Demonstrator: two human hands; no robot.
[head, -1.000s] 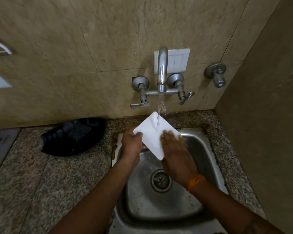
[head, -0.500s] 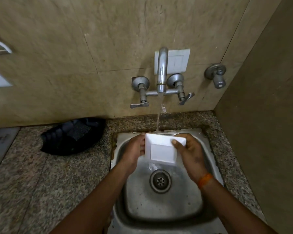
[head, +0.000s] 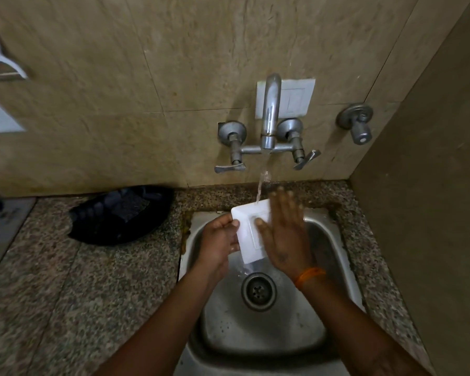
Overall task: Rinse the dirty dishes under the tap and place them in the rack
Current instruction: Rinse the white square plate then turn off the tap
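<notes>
Rinsing white square plate [head: 251,234] over steel sink [head: 334,256]: left hand [head: 219,241] pinches its left edge, right hand [head: 284,234] flat, fingers straight, rubbing its face. Stream from tap [head: 269,115] strikes the far edge beyond the grip; advise tilting so runoff sheets toward the drain [head: 259,291].

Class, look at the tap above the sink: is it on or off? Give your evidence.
On. A stream of water falls from the tap onto the white dish held over the sink.
</notes>
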